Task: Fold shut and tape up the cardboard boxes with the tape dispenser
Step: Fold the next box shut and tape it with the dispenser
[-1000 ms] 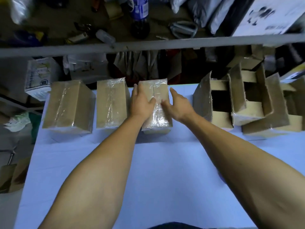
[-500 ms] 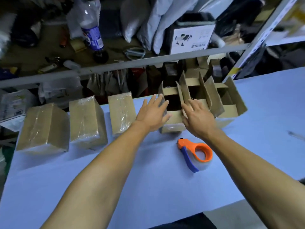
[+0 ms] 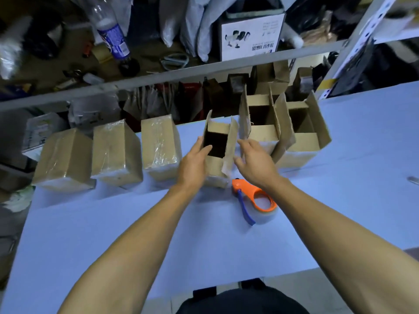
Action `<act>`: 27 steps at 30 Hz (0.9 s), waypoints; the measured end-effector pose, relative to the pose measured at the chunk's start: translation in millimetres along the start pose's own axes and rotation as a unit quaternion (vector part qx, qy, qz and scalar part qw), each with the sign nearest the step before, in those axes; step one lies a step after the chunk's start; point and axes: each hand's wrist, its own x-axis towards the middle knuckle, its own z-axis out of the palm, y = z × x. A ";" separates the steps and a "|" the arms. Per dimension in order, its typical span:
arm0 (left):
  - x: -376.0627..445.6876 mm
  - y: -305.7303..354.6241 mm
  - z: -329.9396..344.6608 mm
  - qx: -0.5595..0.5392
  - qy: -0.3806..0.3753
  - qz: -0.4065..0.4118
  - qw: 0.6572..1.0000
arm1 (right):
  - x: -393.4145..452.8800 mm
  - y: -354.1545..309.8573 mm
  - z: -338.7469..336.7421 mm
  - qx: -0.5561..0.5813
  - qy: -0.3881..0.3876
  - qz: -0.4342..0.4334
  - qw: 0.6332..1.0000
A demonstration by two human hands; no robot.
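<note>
Three cardboard boxes wrapped in clear tape stand in a row at the table's back left. To their right an open box stands with its flaps up and a dark inside. My left hand grips its left wall, fingertips curled over the edge into the opening. My right hand hovers with fingers spread beside the box's right flap, holding nothing. An orange tape dispenser with a blue handle lies on the table just under my right wrist. Two more open boxes stand to the right.
The light blue table stretches toward me and to the right. A grey shelf rail runs behind the boxes, with a bottle, bags and a white printed box above it. Dark clutter fills the space below the rail.
Both hands left the third taped box and went right to the open boxes. The nearest open box now stands apart from the other two, drawn left and toward me.
</note>
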 end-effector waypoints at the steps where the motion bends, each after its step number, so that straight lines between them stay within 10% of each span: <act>1: -14.6 -2.5 -1.8 -0.013 0.019 0.003 1.000 | -4.3 -0.1 4.9 0.048 0.003 0.029 0.998; 8: -102.4 -1.4 -15.3 -0.143 0.052 -0.052 0.987 | -36.9 -5.7 44.6 0.309 -0.059 0.194 0.929; 17: -97.9 -11.0 30.6 -0.473 0.007 -0.293 0.831 | -53.0 8.8 84.7 0.422 -0.158 0.218 0.866; 27: -84.1 -23.6 46.3 -0.455 -0.025 -0.288 0.842 | -45.8 6.1 73.8 0.181 -0.104 0.102 0.973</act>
